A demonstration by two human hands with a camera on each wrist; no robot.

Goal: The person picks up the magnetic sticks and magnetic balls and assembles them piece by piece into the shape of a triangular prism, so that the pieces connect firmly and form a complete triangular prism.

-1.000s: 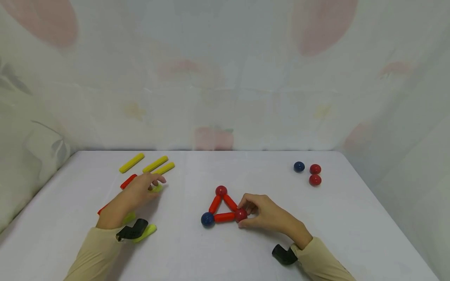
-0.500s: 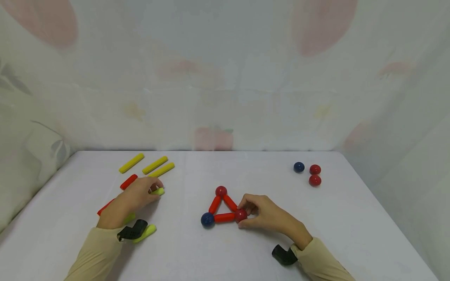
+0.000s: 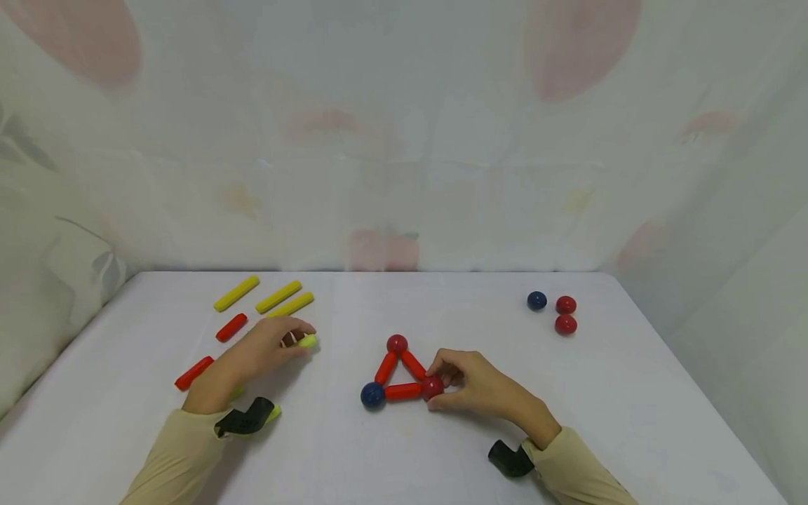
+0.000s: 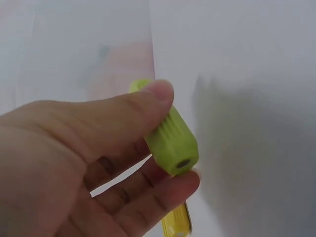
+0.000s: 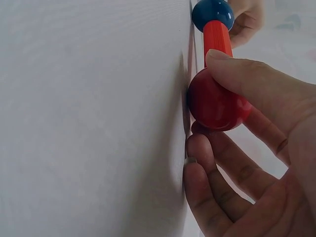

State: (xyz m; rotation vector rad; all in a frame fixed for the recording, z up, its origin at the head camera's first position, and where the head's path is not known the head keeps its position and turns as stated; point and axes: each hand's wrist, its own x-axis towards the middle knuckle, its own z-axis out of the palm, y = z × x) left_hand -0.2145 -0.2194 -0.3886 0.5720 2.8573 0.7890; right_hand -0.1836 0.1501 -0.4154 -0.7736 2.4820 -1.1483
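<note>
Stick (image 4: 174, 140): light green, between thumb and fingertips of the left hand (image 3: 271, 347), seemingly just off the table (image 3: 353, 463).
Left hand: a narrow pinch, round that stick alone.
Right hand (image 3: 481, 387): thumb and fingertips curled on the near red ball (image 3: 432, 387), a corner of the triangle (image 3: 413, 365) to its left.
Triangle: three joined red sticks (image 3: 402, 391) between that ball, a blue ball (image 3: 372, 396) and the far red ball (image 3: 397, 344).
Pinch: I'd worry about the stick twisting out, with so few fingers steadying it.
Corners: an uneven tug from the right hand could, I think, part the joins, as nothing holds the other two balls.
Left sleeve (image 3: 173, 456): dragged low, it might roll the green sticks (image 3: 274, 413) lying behind the left hand.
Left side: yellow sticks (image 3: 278, 297) just beyond the left hand, loose red sticks (image 3: 231, 327) on its outer side.
Loose balls (image 3: 566, 325): two red, one blue, beyond the right hand and out to its right.
Covered: from here the left hand hides most of its stick; its wrist and black camera (image 3: 245, 416) mask the green sticks, so I can't count them. How firm the joins are, I can't tell.
</note>
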